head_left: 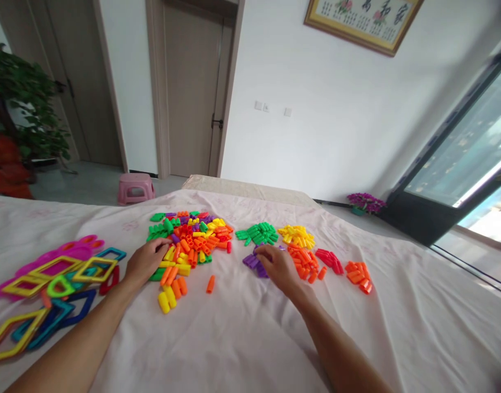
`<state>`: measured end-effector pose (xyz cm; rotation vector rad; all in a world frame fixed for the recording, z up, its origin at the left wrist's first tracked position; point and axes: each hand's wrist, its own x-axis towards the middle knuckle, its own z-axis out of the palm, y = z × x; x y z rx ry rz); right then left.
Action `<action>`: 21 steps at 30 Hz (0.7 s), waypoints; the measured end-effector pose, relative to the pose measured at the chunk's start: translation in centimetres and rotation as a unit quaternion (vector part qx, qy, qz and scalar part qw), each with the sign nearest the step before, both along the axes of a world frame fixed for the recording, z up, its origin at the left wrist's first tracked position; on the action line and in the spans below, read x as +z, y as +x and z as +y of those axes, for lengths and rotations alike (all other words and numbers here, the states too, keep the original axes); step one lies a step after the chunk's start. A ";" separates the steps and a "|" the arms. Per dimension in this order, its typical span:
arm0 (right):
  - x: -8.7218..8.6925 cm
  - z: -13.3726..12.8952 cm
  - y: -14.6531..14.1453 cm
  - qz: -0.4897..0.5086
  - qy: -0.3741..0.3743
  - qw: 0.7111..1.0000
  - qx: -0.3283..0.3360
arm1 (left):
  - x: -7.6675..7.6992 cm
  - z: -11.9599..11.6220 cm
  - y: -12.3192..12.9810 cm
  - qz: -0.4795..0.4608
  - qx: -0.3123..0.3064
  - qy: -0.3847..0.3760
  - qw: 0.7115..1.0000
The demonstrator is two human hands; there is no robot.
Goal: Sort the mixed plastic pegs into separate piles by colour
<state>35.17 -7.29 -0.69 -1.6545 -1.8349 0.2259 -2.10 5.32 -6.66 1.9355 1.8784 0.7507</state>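
Observation:
My left hand (146, 261) reaches to the left edge of a mixed pile of small plastic tube-shaped building pieces (197, 240) in orange, yellow, green, red and purple. Its fingers are curled together at the pile; what they hold, if anything, is too small to make out. Over a small group of purple tube pieces (250, 262) is my right hand (277, 265), thumb and fingers pinched, with a purple piece (257, 249) at the fingertips. Beside it lie single-colour heaps: green pieces (258, 233), yellow pieces (296, 236) and orange pieces (303, 262).
Red pieces (330, 261) and more orange pieces (359, 275) lie farther right on the pale cloth (234, 349). Left of my left arm are magnetic frame shapes (66, 284) and a magenta plastic item (49, 259). A pink stool (136, 188) stands beyond the cloth.

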 end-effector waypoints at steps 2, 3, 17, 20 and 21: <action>-0.5 -1.0 -3.3 -0.026 -0.015 0.998 0.062 | 0.0 -0.1 0.1 0.003 0.003 0.000 1.000; -0.8 -1.4 -4.7 -0.043 -0.017 0.995 0.093 | 0.1 -0.1 0.1 0.004 0.003 -0.001 1.000; -2.2 -4.1 -9.2 -0.187 0.002 0.955 0.228 | -0.1 0.1 -0.2 0.008 -0.009 -0.030 0.999; -3.1 -3.9 -8.8 -0.196 0.001 0.958 0.210 | 0.3 -0.1 -0.2 0.010 -0.018 -0.033 0.999; -3.3 -3.8 -8.5 -0.196 -0.003 0.958 0.209 | 0.4 -0.2 -0.1 0.010 -0.018 -0.034 0.999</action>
